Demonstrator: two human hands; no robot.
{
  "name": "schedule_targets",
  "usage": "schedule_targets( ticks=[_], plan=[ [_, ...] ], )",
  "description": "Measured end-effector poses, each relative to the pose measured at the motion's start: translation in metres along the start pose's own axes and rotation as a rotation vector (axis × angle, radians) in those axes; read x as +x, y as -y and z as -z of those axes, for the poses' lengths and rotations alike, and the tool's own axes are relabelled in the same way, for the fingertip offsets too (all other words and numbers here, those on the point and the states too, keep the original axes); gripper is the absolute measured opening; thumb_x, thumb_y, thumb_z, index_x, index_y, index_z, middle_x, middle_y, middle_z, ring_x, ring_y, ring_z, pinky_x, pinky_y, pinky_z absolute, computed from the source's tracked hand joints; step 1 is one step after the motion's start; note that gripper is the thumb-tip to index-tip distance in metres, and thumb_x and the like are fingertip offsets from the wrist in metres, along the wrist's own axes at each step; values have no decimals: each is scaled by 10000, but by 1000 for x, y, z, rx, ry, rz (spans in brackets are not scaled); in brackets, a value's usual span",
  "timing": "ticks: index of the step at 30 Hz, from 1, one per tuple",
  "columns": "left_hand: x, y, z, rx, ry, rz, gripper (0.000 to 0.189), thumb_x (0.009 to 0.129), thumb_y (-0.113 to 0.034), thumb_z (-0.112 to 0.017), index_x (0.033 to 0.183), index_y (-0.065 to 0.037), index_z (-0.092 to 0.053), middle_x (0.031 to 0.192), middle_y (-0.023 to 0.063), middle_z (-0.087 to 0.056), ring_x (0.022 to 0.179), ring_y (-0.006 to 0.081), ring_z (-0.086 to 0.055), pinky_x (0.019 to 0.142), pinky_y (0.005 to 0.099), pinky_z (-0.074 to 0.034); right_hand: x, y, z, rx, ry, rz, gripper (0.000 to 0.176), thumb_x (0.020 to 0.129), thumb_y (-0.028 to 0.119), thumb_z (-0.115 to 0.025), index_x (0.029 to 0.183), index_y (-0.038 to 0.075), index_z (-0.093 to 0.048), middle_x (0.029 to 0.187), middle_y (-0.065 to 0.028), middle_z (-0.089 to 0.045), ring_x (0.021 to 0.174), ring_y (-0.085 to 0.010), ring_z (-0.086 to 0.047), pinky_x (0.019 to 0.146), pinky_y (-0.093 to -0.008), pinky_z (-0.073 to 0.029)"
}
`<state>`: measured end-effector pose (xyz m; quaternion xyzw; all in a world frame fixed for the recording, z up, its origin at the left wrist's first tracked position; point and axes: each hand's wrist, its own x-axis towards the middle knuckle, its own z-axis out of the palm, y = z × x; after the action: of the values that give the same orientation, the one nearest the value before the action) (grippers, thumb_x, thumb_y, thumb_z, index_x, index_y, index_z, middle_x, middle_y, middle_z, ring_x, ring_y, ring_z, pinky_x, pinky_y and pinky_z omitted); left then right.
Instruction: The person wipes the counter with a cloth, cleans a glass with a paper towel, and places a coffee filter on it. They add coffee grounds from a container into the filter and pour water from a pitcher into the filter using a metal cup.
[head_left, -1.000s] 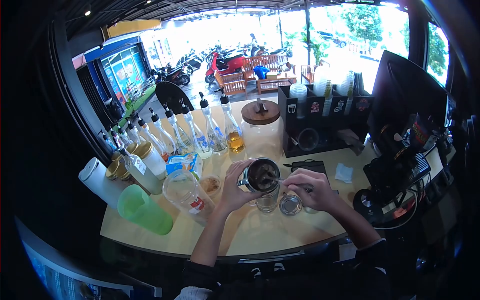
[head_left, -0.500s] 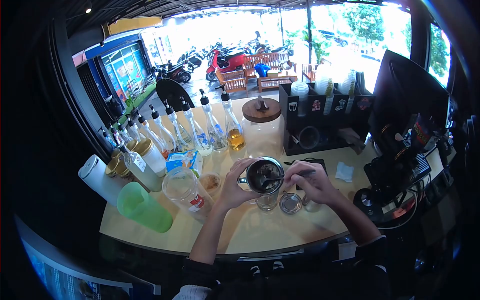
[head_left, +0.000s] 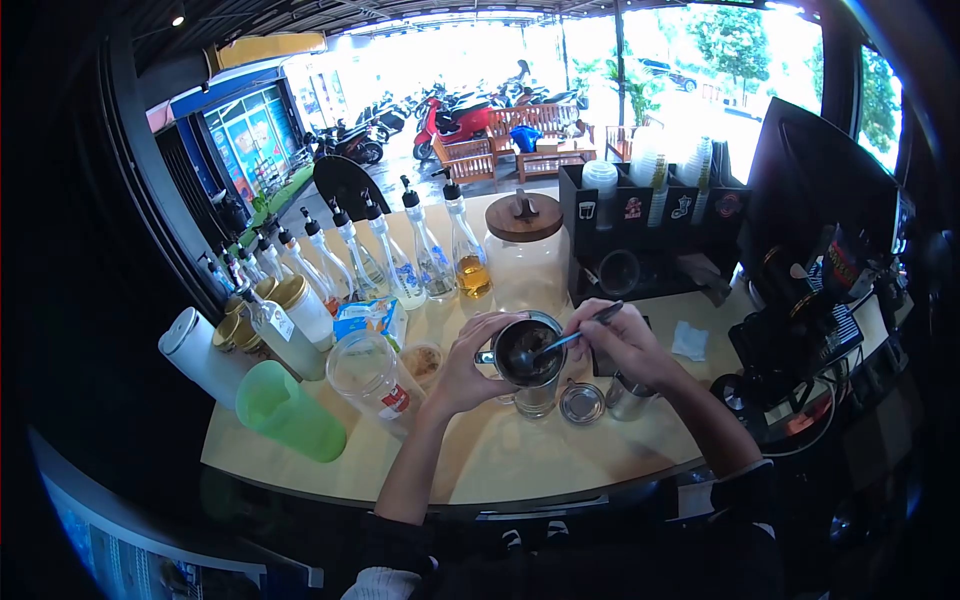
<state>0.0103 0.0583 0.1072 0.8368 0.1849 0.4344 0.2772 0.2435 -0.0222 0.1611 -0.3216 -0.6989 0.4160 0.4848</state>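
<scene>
My left hand (head_left: 466,366) is wrapped round the side of a metal pitcher (head_left: 512,348), tilted so that I look down into its dark contents. Between the fingers of my right hand (head_left: 632,345) is a spoon (head_left: 567,341), its lower end inside the pitcher. Partly hidden beneath the pitcher, a glass mug (head_left: 537,402) stands on the counter. A round metal lid (head_left: 582,403) lies beside it, and a metal canister (head_left: 626,398) is under my right wrist.
Pump bottles (head_left: 428,262) line the counter's far left edge. A wood-lidded jar (head_left: 526,265) and a black cup holder (head_left: 655,235) stand ahead. Left are a green jug (head_left: 300,415), a clear plastic jar (head_left: 372,375) and a small tub (head_left: 424,362). A white napkin (head_left: 689,341) lies right.
My right hand has shifted up and left with the spoon, whose handle now slants more steeply. More of the metal canister shows. My left hand and the pitcher stay nearly in place.
</scene>
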Motion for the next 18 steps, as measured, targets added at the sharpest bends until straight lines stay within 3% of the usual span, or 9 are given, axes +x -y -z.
schedule_targets(
  ticks=[11, 14, 17, 18],
  plan=[
    [2, 2, 2, 32, 11, -28, 764, 531, -142, -823, 1241, -124, -541, 1216, 48, -573, 1180, 247, -482, 1023, 369, -351, 11, -2, 6, -37, -47, 52, 205, 962, 95, -436, 955, -46, -585, 798, -61, -608, 712, -94, -603, 661, -229, -484],
    [3, -1, 3, 79, 23, -40, 766, 535, -151, -828, 1244, -126, -538, 1209, 50, -577, 1177, 245, -486, 1025, 371, -345, 13, -1, 6, -150, 48, 33, 205, 965, 92, -432, 950, -45, -583, 790, -57, -611, 706, -97, -607, 657, -231, -489],
    [3, -2, 3, 55, 20, -13, 773, 532, -160, -831, 1246, -128, -536, 1207, 49, -581, 1173, 243, -491, 1029, 379, -335, 18, 1, 5, -65, -53, 63, 206, 965, 89, -425, 941, -47, -578, 771, -52, -611, 698, -93, -608, 656, -231, -491],
    [4, -2, 3, 79, 29, -18, 772, 532, -163, -832, 1244, -128, -536, 1209, 49, -580, 1170, 244, -494, 1032, 382, -331, 18, 1, 4, -103, 12, 33, 204, 965, 89, -428, 947, -47, -577, 760, -49, -610, 698, -92, -608, 653, -231, -492]
  ],
)
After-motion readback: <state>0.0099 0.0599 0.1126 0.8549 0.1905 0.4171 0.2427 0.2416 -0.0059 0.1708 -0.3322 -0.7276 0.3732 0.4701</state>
